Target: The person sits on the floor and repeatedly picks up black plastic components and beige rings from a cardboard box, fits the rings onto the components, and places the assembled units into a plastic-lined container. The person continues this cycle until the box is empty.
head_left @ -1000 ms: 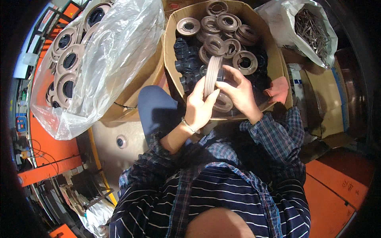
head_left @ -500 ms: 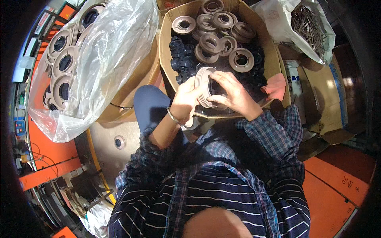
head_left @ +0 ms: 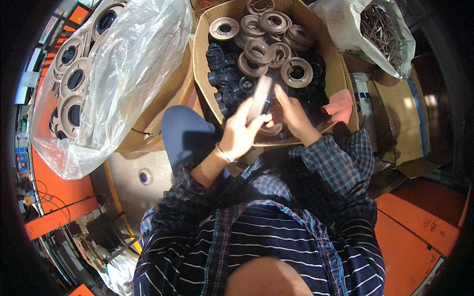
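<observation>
My left hand [head_left: 240, 129] grips a beige plastic ring [head_left: 260, 97], turned nearly edge-on and smeared by motion. A dark part shows along its inner side. Close by on the right is my right hand [head_left: 296, 118], one finger stretched up beside the ring; its other fingers are partly hidden and blurred. Under the hands, a further beige ring [head_left: 270, 129] is partly covered. Both hands are over the near end of a cardboard box [head_left: 203, 74], which contains black plastic fittings [head_left: 224, 78] with several flanged beige rings [head_left: 297, 72] on top.
On the left, a clear plastic bag [head_left: 143, 64] covers more beige rings [head_left: 74, 109]. A white sack [head_left: 340, 24] of thin metal pieces [head_left: 379, 34] stands at the far right. A pink cloth [head_left: 339, 105] hangs over the box's edge. One small round part [head_left: 144, 176] lies lower left.
The ring in my left hand has turned from partly face-on to nearly edge-on and tilted. My right hand has drawn back from its face. The view has shifted slightly.
</observation>
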